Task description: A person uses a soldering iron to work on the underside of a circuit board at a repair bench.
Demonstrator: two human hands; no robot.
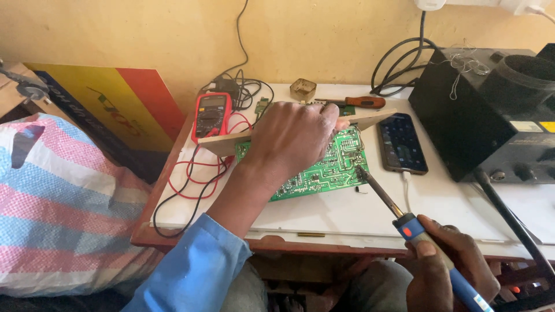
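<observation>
My left hand point(295, 136) grips the top edge of a thin tan board point(370, 119) and the green circuit board point(326, 170) that stands tilted on the white table point(347, 208). My right hand point(448, 266), near the table's front edge, holds a blue-handled soldering iron point(404, 216). The iron's metal tip touches the right part of the green board. A blue sleeve covers my left forearm.
A red multimeter point(211, 115) with red and black leads lies at the back left. A phone point(402, 143) lies right of the board, a screwdriver point(358, 102) and a small tin point(303, 89) behind it. A black box point(480, 110) fills the right. A striped sack point(63, 202) sits left.
</observation>
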